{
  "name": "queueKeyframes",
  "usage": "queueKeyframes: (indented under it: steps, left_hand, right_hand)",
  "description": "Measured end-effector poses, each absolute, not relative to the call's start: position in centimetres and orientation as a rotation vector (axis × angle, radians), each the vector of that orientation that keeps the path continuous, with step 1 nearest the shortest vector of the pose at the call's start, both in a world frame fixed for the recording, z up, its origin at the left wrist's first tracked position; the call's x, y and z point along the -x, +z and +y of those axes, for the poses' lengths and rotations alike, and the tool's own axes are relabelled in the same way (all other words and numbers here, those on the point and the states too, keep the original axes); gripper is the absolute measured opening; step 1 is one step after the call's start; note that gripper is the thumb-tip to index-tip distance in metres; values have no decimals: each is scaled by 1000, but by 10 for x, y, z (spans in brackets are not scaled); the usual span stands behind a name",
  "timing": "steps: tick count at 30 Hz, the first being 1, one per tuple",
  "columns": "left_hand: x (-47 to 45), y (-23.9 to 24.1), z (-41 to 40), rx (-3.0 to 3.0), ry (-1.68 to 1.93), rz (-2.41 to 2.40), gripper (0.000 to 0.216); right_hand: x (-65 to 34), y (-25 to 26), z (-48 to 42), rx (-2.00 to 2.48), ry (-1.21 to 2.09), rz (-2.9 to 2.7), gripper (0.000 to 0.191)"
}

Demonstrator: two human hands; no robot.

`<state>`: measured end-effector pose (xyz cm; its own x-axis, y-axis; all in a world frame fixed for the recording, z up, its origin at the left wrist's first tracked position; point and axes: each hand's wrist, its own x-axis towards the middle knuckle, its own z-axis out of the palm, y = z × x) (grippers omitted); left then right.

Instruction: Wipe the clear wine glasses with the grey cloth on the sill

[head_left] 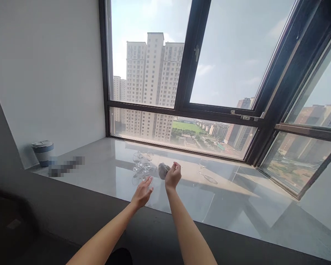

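Observation:
My right hand [173, 177] is closed on a bunched grey cloth [163, 170], held a little above the window sill. The fingers of my left hand [142, 192] are stretched out and apart, with nothing seen in them. Just beyond that hand, several clear stemmed glasses [137, 159] stand close together on the sill. Another clear glass [202, 164] is faintly visible by itself to the right, casting a shadow towards me.
The glossy grey sill [99, 176] runs below a dark-framed window [179, 106]. A blue and white lidded tub [43, 152] stands at the left wall, beside a blurred-out patch. The sill's front edge lies under my forearms.

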<state>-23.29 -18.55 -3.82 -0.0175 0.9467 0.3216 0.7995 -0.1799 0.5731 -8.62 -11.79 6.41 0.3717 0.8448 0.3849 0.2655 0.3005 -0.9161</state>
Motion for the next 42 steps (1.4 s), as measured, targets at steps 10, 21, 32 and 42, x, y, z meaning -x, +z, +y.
queueKeyframes:
  steps: [10,21,32,42]
  left_hand:
    - [236,-49,-183,-2083,1319,1729,75]
    - [235,-52,-177,-1784,1497,1745,67]
    - [227,-40,-188,-1938,1301,1913,71]
    - [223,-36,-190,-2022,1238,2101,75]
  right_hand:
    - [142,-9,-118,1341,718,-1283,42]
    - [145,-21,-130,1313,773,-1409,35]
    - [93,-3,-135,1289,483,-1667,50]
    - [40,73,-232,724,159,-1841,23]
